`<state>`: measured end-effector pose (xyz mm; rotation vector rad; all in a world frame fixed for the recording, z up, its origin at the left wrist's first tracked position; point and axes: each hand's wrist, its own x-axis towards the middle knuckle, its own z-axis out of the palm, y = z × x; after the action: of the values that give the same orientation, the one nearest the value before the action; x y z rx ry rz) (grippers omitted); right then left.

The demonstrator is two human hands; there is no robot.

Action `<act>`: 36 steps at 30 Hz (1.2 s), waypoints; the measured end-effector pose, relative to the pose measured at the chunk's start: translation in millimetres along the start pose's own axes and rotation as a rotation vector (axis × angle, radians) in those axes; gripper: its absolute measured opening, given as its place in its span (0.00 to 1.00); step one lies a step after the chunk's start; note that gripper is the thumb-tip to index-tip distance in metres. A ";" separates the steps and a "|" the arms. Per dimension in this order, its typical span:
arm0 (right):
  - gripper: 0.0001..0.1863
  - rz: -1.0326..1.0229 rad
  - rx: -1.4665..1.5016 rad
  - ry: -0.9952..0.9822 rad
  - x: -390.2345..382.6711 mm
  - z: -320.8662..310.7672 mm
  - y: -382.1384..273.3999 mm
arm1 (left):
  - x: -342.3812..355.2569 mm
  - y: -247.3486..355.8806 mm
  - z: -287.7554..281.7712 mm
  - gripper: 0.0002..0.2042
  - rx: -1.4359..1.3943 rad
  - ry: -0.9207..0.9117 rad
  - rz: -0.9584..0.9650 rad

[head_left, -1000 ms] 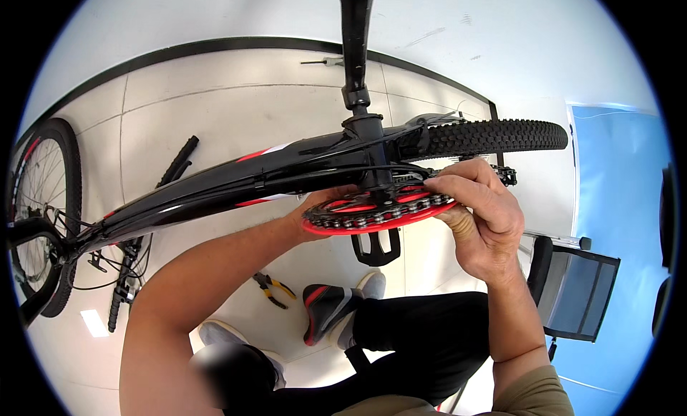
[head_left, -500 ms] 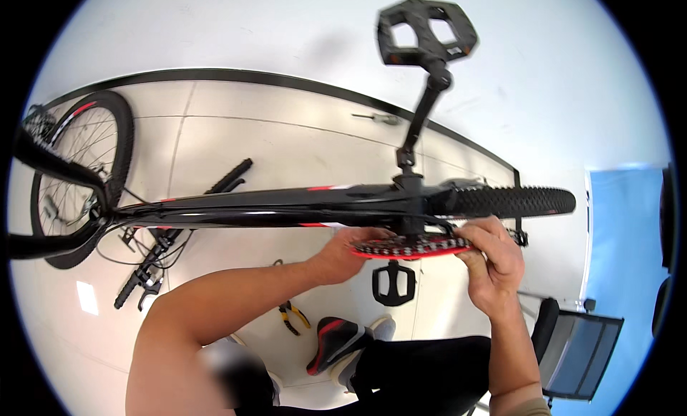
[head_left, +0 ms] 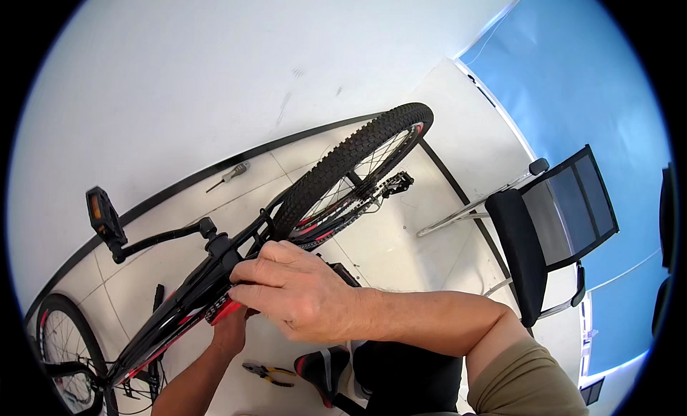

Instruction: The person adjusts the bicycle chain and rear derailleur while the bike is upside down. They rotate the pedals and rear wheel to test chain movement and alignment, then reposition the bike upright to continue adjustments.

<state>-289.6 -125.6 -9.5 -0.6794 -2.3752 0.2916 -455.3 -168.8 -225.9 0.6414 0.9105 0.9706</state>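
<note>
A black and red bicycle [head_left: 187, 283] stands upside down, tilted across the view. At its crank, my right hand [head_left: 290, 291] has its fingers bent and closed over the edge of the chainring [head_left: 217, 308], covering most of it. Below the red chain guard [head_left: 225, 311], my left hand [head_left: 230, 331] reaches up against it; its fingers are hidden behind the guard and my right hand. The far crank arm with a black pedal [head_left: 106, 215] sticks out to the left. The knobby rear wheel [head_left: 358, 162] rises beyond my right hand, with the derailleur [head_left: 397, 184] beside it.
Pliers with yellow and black handles [head_left: 270, 374] lie on the tiled floor by my shoe [head_left: 323, 373]. A screwdriver [head_left: 230, 175] lies near the wall's dark skirting. At right stands a black chair [head_left: 517, 251]. The front wheel [head_left: 68, 344] is at lower left.
My view has swung right, showing the rear wheel and chair more fully. My right hand now sits over the chainring's top, nearer my left hand. The far crank arm points left now.
</note>
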 end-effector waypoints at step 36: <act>0.13 0.189 -0.042 -0.173 12.7 -4.4 3.1 | -69.8 36.6 -53.9 0.10 0.404 0.114 0.576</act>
<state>-293.9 -116.0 -0.6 -0.9344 -2.4892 0.3967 -535.9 -211.9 -198.0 1.2458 1.0586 1.3555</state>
